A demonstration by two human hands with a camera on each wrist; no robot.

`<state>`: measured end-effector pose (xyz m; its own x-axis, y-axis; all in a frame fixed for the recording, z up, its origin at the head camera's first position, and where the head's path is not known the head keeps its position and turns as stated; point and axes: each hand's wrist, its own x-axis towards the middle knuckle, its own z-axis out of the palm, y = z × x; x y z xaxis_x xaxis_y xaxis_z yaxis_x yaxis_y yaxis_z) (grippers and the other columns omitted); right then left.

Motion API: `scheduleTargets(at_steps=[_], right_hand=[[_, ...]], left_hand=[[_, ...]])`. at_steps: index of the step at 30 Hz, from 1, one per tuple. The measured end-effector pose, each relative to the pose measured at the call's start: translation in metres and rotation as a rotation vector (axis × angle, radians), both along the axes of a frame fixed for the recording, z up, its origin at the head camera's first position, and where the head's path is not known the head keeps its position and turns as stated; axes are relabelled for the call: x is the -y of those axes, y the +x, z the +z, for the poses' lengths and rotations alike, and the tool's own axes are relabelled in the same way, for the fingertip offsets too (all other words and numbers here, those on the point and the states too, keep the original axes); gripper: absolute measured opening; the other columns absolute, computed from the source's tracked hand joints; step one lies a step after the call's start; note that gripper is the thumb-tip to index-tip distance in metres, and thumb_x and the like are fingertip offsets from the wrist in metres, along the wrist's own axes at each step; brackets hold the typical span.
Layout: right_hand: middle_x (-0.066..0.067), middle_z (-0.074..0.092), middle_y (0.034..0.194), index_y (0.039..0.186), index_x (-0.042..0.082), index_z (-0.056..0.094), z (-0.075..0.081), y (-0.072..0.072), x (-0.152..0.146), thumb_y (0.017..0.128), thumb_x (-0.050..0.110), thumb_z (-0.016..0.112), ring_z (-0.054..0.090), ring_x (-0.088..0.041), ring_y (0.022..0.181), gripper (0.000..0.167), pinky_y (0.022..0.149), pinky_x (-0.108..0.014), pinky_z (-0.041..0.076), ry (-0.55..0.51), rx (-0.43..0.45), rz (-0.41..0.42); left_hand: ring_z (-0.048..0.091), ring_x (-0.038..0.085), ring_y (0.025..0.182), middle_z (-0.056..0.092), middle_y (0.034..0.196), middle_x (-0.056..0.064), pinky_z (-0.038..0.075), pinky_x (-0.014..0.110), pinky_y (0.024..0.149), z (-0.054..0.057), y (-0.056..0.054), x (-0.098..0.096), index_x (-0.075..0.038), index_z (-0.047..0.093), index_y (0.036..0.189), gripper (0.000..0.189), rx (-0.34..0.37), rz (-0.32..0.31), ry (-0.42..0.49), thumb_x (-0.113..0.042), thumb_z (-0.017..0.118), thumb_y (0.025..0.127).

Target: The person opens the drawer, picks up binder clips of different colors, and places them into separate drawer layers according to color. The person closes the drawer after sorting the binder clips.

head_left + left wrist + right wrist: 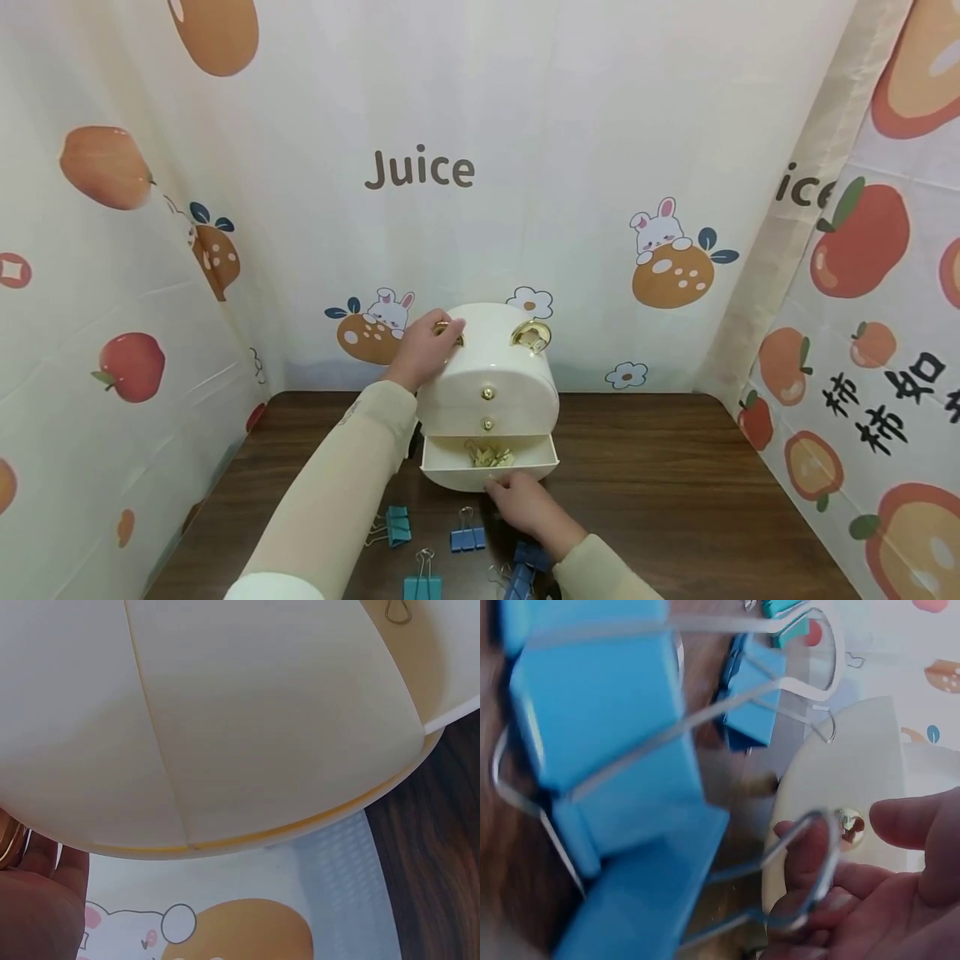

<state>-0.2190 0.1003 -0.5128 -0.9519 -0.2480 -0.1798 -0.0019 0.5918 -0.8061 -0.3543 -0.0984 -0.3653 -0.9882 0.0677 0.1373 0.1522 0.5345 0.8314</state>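
A cream, round-topped box (495,367) stands on the table with its bottom drawer (450,479) pulled out. Pale yellowish clips (491,455) lie inside that drawer. My left hand (426,346) grips the left gold handle (9,838) on the box's top; the box hides part of these fingers in the left wrist view. At the drawer's front, my right hand (525,504) has thumb and fingers on either side of the gold knob (849,827). Blue binder clips (600,712) lie close by this hand, large in the right wrist view.
Teal binder clips (398,527) and a blue binder clip (468,540) lie in front of the box on the dark wood table (660,500). A second gold handle (532,335) is on the box's right. A printed curtain (570,125) hangs behind.
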Motion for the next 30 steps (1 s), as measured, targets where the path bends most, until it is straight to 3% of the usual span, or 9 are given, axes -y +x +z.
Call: scheduleTargets(at_steps=[5, 7, 17, 30], right_hand=[[-0.009, 0.063, 0.079, 0.093, -0.002, 0.072, -0.0030, -0.0028, 0.0032, 0.108, 0.024, 0.052, 0.053, -0.017, 0.067, 0.036, 0.061, -0.035, 0.044, -0.060, 0.050, -0.022], [-0.011, 0.065, 0.081, 0.094, -0.004, 0.072, -0.0034, -0.0028, 0.0046, 0.108, 0.022, 0.052, 0.054, -0.018, 0.067, 0.036, 0.062, -0.036, 0.045, -0.068, 0.048, -0.033], [-0.012, 0.070, 0.092, 0.095, -0.004, 0.073, -0.0004, -0.0006, 0.0057, 0.108, 0.021, 0.052, 0.052, -0.019, 0.075, 0.035, 0.070, -0.036, 0.044, -0.062, 0.039, -0.045], [-0.012, 0.068, 0.091, 0.087, -0.003, 0.073, -0.0029, -0.0009, 0.0052, 0.107, 0.019, 0.054, 0.053, -0.020, 0.077, 0.034, 0.071, -0.037, 0.044, -0.073, 0.015, -0.082]], left_hand=[[0.058, 0.029, 0.104, 0.064, 0.115, 0.005, 0.048, 0.048, 0.083, 0.0011, 0.0010, 0.0000, -0.020, 0.059, 0.097, 0.036, -0.015, 0.014, -0.024, -0.055, 0.054, 0.102], [0.058, 0.029, 0.103, 0.064, 0.115, 0.006, 0.048, 0.047, 0.083, 0.0011, 0.0010, 0.0001, -0.019, 0.059, 0.097, 0.037, -0.016, 0.010, -0.032, -0.055, 0.053, 0.103], [0.058, 0.029, 0.102, 0.064, 0.114, 0.006, 0.048, 0.046, 0.081, 0.0007, 0.0008, -0.0001, -0.020, 0.059, 0.098, 0.037, -0.001, -0.002, -0.022, -0.056, 0.053, 0.103], [0.059, 0.027, 0.098, 0.064, 0.108, 0.006, 0.049, 0.045, 0.078, 0.0018, 0.0007, -0.0011, -0.019, 0.058, 0.097, 0.039, 0.011, 0.002, -0.024, -0.057, 0.052, 0.102]])
